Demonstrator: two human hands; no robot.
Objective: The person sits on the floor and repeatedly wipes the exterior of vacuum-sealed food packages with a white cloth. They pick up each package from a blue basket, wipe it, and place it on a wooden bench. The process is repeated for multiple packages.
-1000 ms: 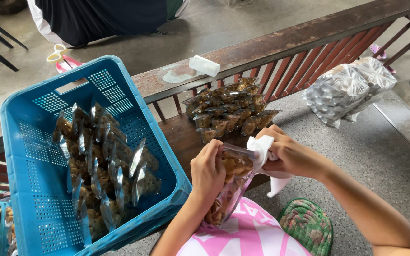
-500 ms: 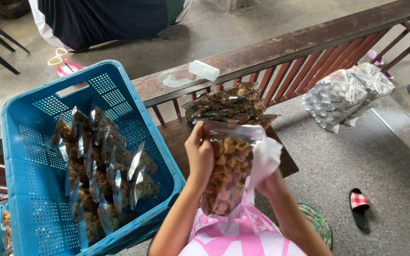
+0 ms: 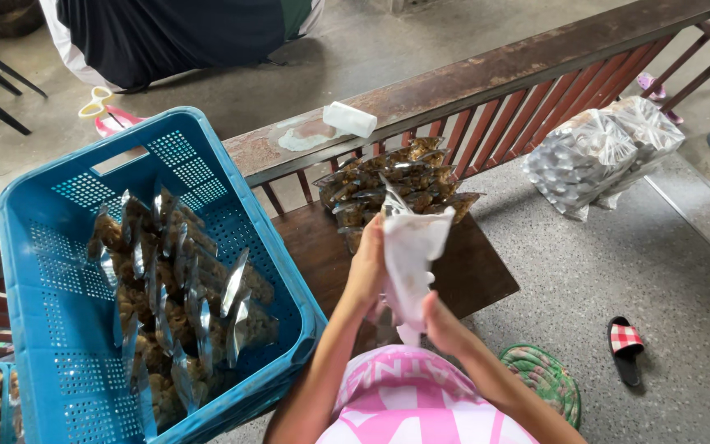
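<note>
Just below the centre of the frame, both hands are up on one packet point(image 3: 411, 255) — a clear plastic pouch with a white cloth or paper wrapped over its face, held upright above the dark wooden table point(image 3: 470, 275). The left hand point(image 3: 369, 267) is closed along the packet's left edge, fingers curled round it; the right hand point(image 3: 445, 325) grips it from underneath, near the bottom corner. Neither hand is spread wide; both are closed on the packet.

It looks a light thing, and crinkly: thin film that will slip under dry fingers and buckle if squeezed mid-body. The brown snack inside, going by the filled packets point(image 3: 182, 288) standing in the blue crate point(image 3: 34, 205) at the left, is probably brittle, so I would judge the sealed edges and the corners the safest places to pinch, not the belly.

Behind the hands, at centre, lies a heap of more filled packets point(image 3: 396, 185) on the table's far end. A white block point(image 3: 350, 119) sits on the rusty rail point(image 3: 536, 66) above, and a bundle of clear bags point(image 3: 601, 152) rests on the floor at upper right.
</note>
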